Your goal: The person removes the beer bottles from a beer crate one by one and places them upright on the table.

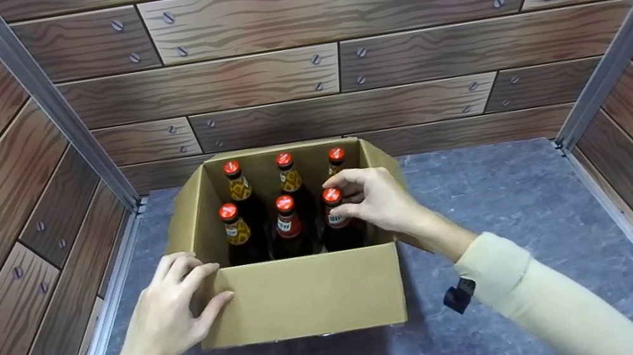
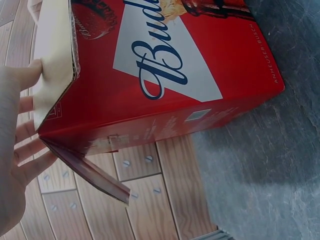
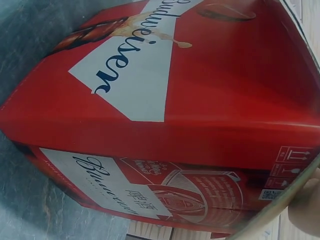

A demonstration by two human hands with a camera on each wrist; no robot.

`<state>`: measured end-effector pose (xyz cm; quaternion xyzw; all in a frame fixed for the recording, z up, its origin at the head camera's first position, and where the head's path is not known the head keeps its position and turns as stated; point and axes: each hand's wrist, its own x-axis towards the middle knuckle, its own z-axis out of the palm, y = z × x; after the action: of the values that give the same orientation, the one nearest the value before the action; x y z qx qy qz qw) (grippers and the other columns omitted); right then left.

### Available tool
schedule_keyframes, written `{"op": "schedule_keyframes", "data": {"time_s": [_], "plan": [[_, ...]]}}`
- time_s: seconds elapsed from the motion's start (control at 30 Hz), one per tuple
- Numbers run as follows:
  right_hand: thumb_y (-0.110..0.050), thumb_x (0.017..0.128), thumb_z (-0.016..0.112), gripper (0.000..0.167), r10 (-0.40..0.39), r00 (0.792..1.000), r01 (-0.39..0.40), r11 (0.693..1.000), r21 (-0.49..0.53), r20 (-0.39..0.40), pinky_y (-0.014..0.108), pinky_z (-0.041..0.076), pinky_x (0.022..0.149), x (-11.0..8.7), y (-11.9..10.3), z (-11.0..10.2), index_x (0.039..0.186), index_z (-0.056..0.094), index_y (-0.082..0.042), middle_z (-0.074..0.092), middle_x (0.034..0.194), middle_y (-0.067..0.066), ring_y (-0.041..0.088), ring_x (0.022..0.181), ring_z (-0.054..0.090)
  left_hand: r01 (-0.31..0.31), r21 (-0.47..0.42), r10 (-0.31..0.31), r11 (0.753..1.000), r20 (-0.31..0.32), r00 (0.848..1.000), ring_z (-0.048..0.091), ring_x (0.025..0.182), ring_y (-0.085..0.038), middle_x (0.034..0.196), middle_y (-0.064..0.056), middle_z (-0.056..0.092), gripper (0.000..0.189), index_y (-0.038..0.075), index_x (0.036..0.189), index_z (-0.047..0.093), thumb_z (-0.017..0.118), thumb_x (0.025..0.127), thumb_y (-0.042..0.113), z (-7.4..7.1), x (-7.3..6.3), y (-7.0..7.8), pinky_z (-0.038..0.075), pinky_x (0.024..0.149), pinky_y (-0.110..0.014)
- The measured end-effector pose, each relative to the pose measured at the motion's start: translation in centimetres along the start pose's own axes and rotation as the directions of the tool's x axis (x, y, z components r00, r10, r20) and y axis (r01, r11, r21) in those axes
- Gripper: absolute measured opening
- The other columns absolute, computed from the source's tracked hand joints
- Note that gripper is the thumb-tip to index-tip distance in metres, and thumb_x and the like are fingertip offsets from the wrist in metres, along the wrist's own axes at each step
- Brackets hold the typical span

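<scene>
A cardboard box [image 1: 304,295], plain brown inside and printed red outside, stands with its top flaps folded out. In it, brown glass bottles [image 1: 239,253] with red caps stand upright in two rows of three. My left hand [image 1: 162,309] grips the box's front left corner; in the left wrist view its thumb lies on the brown front flap [image 2: 55,55], fingers behind the edge. Over the box's right side reaches my right hand [image 1: 381,199], thumb and forefinger curled about the cap and neck of the front right bottle [image 1: 342,234]. The right wrist view shows mostly the printed box side [image 3: 225,90].
Underneath is a grey marbled tabletop [image 1: 474,196], which extends to the box's left and right. Wood-patterned panels [image 1: 261,77] rise behind and on both sides, with metal corner posts [image 1: 66,103] between them. A small black piece [image 1: 460,296] hangs by the right sleeve.
</scene>
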<state>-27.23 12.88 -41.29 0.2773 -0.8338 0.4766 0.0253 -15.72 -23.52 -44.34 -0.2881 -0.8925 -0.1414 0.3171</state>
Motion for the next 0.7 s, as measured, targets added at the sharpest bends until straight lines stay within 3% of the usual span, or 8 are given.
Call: {"op": "schedule_keyframes", "data": {"time_s": [0.33, 0.5, 0.7], "plan": [[-0.002, 0.080, 0.088, 0.029, 0.078, 0.997, -0.077, 0.997, -0.025, 0.020, 0.018, 0.058, 0.075, 0.09, -0.57, 0.29, 0.107, 0.076, -0.003, 0.078, 0.095, 0.010, 0.017, 0.086, 0.077, -0.001, 0.013, 0.001, 1.000, -0.005, 1.000, 0.064, 0.102, -0.027, 0.099, -0.003, 0.065, 0.037, 0.014, 0.108, 0.077, 0.092, 0.079, 0.033, -0.03, 0.09, 0.15, 0.061, 0.063, -0.039], [-0.006, 0.077, 0.092, 0.026, 0.078, 0.997, -0.079, 0.995, -0.053, -0.020, 0.017, 0.057, 0.072, 0.02, -0.50, 0.28, 0.099, 0.077, -0.007, 0.078, 0.088, 0.005, 0.008, 0.078, 0.073, 0.008, 0.030, -0.008, 1.000, 0.013, 1.000, 0.063, 0.101, -0.025, 0.098, -0.002, 0.064, 0.036, 0.016, 0.106, 0.077, 0.091, 0.080, 0.035, -0.15, 0.35, 0.21, 0.060, 0.063, -0.038], [-0.005, 0.075, 0.092, 0.027, 0.075, 0.996, -0.076, 0.997, -0.025, -0.048, 0.018, 0.059, 0.069, -0.28, -0.29, 0.37, 0.098, 0.078, -0.007, 0.078, 0.087, 0.004, 0.006, 0.075, 0.073, 0.017, 0.040, -0.018, 0.999, 0.023, 1.000, 0.063, 0.099, -0.026, 0.097, -0.003, 0.063, 0.034, 0.018, 0.102, 0.075, 0.092, 0.080, 0.036, -0.21, 0.52, 0.35, 0.060, 0.061, -0.039]]}}
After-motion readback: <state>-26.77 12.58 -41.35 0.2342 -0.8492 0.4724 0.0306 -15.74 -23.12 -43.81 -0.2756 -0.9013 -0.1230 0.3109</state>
